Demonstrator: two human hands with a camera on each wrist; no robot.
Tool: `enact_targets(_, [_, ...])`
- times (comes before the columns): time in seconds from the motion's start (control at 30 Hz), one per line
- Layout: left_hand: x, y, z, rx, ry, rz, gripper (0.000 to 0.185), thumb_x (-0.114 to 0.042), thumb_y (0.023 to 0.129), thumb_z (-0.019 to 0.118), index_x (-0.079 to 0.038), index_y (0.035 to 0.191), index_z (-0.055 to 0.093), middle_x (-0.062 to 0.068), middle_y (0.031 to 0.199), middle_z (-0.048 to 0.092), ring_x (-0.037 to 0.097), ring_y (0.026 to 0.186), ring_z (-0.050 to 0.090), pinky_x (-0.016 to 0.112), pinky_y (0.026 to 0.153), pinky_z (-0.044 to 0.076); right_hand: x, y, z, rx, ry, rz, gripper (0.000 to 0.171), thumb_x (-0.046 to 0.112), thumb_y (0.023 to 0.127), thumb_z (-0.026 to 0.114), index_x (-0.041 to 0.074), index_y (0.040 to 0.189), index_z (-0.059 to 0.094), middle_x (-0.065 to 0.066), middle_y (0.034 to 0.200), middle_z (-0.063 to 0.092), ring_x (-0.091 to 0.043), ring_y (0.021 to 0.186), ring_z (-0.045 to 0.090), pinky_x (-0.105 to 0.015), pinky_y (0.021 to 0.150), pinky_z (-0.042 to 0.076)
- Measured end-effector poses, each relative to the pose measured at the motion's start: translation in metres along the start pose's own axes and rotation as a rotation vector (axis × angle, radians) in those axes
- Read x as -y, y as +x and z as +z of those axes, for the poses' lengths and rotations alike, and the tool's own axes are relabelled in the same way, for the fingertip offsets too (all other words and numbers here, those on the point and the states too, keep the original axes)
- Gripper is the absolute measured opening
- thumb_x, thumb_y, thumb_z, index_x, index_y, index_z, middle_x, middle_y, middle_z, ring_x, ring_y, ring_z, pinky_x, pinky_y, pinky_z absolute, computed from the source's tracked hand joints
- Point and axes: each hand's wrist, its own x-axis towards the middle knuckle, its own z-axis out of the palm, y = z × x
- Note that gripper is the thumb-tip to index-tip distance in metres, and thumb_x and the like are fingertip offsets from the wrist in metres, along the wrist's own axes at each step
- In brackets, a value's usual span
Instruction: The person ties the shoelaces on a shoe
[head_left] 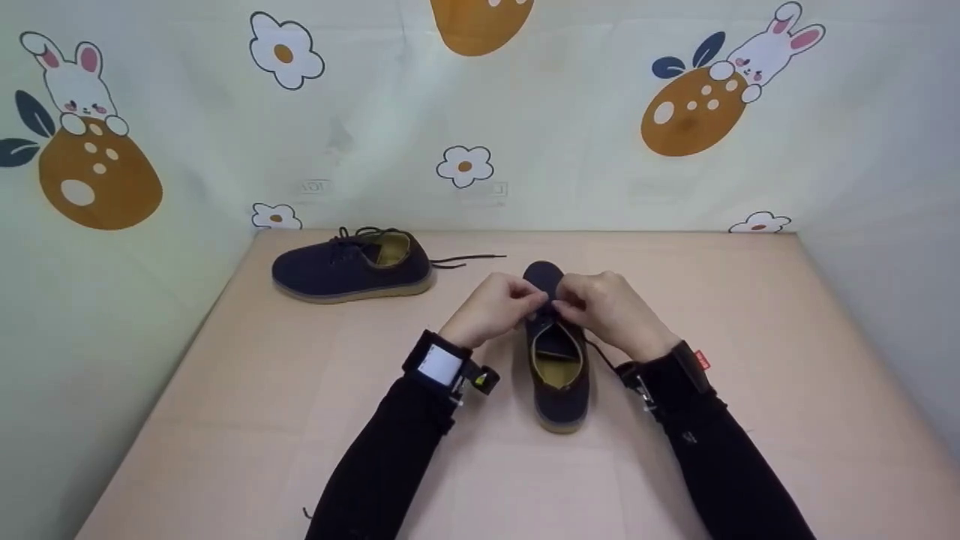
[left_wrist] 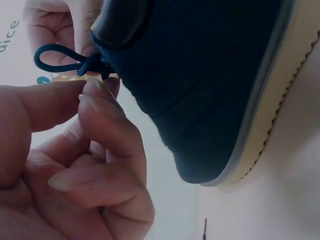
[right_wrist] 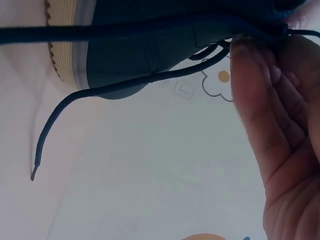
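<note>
Left hand (head_left: 493, 307) pinching, right hand (head_left: 611, 310) likewise

Two shoes (head_left: 345, 271) (head_left: 559, 364), two grips (head_left: 493, 306) (head_left: 613, 311), one table (head_left: 255, 412)

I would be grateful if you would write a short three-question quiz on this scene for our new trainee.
1. True or false: the far shoe points left in the head view.
2. At which part of the near shoe are the left hand and right hand busy?
3. What colour is the near shoe's lining?
A. Red
B. Yellowish
C. White

Key:
1. True.
2. The laces.
3. B.
</note>
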Motion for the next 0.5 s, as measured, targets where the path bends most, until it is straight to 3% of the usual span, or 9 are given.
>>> enact_targets(0.23, [0.0021, 0.0015, 0.0032, 0.04, -0.012, 0.025, 0.02, -0.017, 0.1, 0.061, -0.003, 0.103, 0.075, 0.0, 0.077, 0.062, 0.012, 0.064, 0.052, 0.02, 0.055, 0.041, -0.0013, -0.0001, -0.0049, 0.053, 0.087, -0.008, 0.011, -0.004, 0.082, 0.076, 0.006, 0.084, 0.071, -0.001, 0.077, 0.07, -0.011, 0.065, 0.063, -0.026, 0.058, 0.053])
enact_targets(0.5, [0.0032, 0.0018, 0.0013, 0.029, 0.044, 0.053, 0.017, -0.015, 0.098, 0.064, -0.003, 0.101, 0.076, -0.002, 0.082, 0.068, 0.009, 0.073, 0.057, 0.021, 0.064, 0.046, -0.0007, 0.0005, -0.0057, 0.05, 0.077, -0.045, 0.013, -0.006, 0.08, 0.075, 0.006, 0.084, 0.072, 0.0, 0.078, 0.069, -0.011, 0.069, 0.064, -0.027, 0.062, 0.054])
